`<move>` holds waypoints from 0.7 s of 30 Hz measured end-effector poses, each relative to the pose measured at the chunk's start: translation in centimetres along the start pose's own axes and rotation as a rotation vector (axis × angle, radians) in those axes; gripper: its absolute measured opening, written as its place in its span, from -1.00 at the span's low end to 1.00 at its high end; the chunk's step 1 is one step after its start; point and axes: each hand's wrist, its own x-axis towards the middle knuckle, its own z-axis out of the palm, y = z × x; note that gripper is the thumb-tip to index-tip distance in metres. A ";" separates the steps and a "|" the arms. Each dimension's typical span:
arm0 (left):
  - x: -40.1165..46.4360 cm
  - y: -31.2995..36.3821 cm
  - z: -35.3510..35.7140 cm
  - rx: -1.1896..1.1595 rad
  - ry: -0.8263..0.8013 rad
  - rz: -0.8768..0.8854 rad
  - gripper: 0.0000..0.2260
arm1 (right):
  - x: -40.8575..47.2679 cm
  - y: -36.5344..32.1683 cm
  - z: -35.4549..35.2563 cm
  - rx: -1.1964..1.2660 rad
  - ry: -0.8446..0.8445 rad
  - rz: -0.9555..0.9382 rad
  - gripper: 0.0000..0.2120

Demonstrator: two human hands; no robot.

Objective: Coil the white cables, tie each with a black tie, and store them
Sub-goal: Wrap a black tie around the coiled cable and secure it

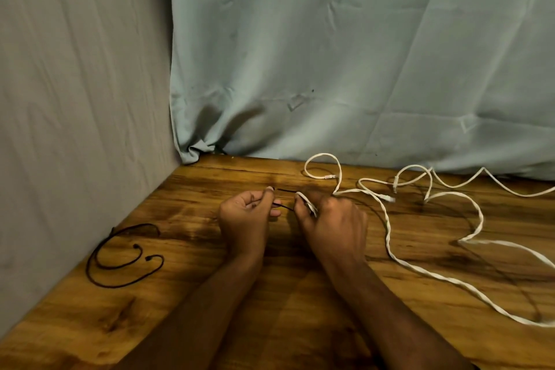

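White cables (390,237) lie in loose loops across the right half of the wooden table (168,303). My right hand (333,222) grips a small bundle of white cable (306,201) at the table's middle. My left hand (246,213) pinches a thin black tie (283,207) that runs across to that bundle. Two more black ties (120,261) lie curved on the table at the left, near the wall.
A grey wall (75,114) closes off the left side. Light blue cloth (345,63) hangs along the back edge of the table. Cable plug ends (330,176) lie near the back, under the cloth's hem.
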 end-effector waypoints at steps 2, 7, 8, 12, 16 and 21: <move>0.0 0.0 0.0 0.000 -0.003 0.000 -0.81 | 0.0 0.0 -0.1 -0.017 -0.041 0.010 -0.66; 0.0 0.0 0.2 -0.002 -0.017 0.004 -0.80 | 0.1 0.0 -0.2 -0.039 -0.065 0.012 -0.65; -0.1 0.0 0.2 0.002 -0.016 0.010 -0.80 | 0.1 0.0 -0.2 -0.040 -0.059 0.016 -0.65; -0.1 0.0 0.2 0.014 -0.014 0.021 -0.81 | 0.1 0.1 -0.2 -0.049 -0.045 0.017 -0.64; 0.0 -0.2 0.3 0.002 -0.017 0.016 -0.84 | 0.2 0.0 -0.2 -0.070 -0.092 0.000 -0.63; 0.1 -0.2 0.2 -0.027 -0.034 0.014 -0.87 | 0.1 -0.2 -0.2 -0.084 -0.121 -0.066 -0.62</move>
